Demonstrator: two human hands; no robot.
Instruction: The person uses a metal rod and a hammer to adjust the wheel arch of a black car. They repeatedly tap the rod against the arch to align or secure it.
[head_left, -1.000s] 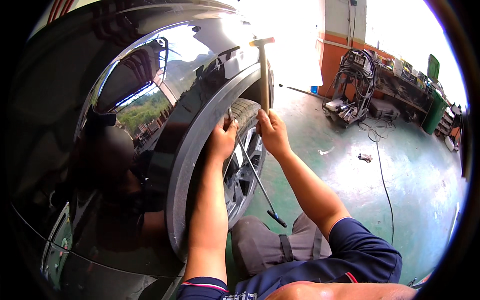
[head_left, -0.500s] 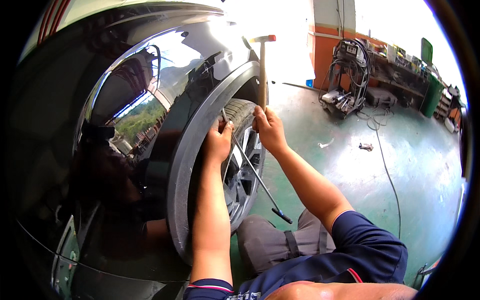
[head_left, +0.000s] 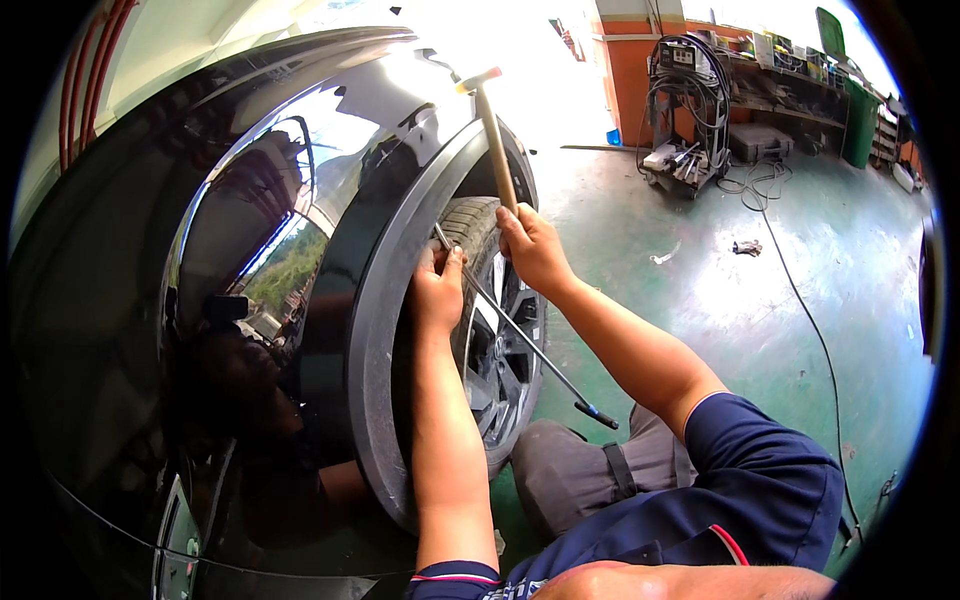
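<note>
My left hand (head_left: 439,285) reaches in at the wheel arch and is closed around a long thin metal rod (head_left: 520,335) near its upper end. The rod slants down to the right across the wheel (head_left: 500,350) and ends in a dark handle (head_left: 597,414). My right hand (head_left: 535,245) grips the lower end of a hammer's wooden handle (head_left: 497,150). The hammer's small head, with a reddish tip, is up above the arch. A black plastic trim (head_left: 375,320) edges the arch beside my left forearm. The tyre (head_left: 468,222) shows behind both hands.
The glossy dark car body (head_left: 110,330) fills the left side and mirrors the surroundings. Across the green floor (head_left: 690,330) runs a cable (head_left: 800,300). A wheeled cart with coiled cables (head_left: 685,110) and a cluttered workbench (head_left: 785,95) stand at the back right, near a green bin (head_left: 860,122).
The hammer's head has swung left and tilted toward the car. The rod's dark handle end sits further right and slightly higher. The whole view has shifted a little.
</note>
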